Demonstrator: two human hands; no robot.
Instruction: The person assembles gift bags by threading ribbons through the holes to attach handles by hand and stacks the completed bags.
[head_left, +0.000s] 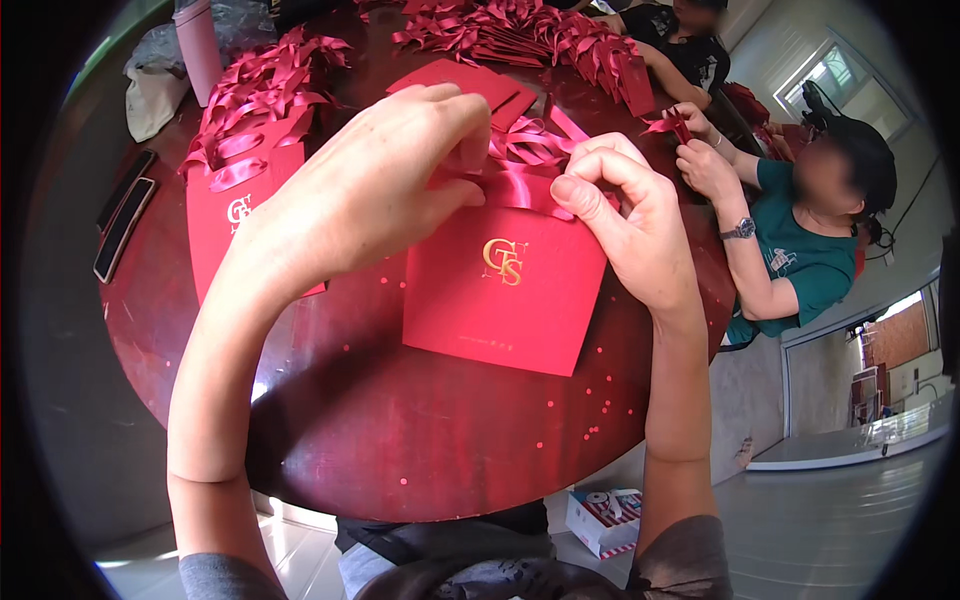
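Observation:
A flat red paper gift bag (490, 320) with a gold emblem lies before me on the table. A shiny crimson ribbon (520, 190) runs across its top, with loops behind. My right hand (635, 215) pinches the ribbon at the bag's upper right corner between thumb and fingers. Over the upper left corner is my left hand (390, 165), its fingers curled and its thumb apart from them, close to the ribbon. Its fingertips are partly hidden, and I see nothing held in it.
Ribboned red bags (240, 165) lie overlapped at left; another ribboned row (520, 35) spans the far side. More red bags (455, 80) lie just beyond mine. A phone (125, 230) and pink tumbler (198, 50) stand left. At right, a person in green (805, 240) handles red ribbon.

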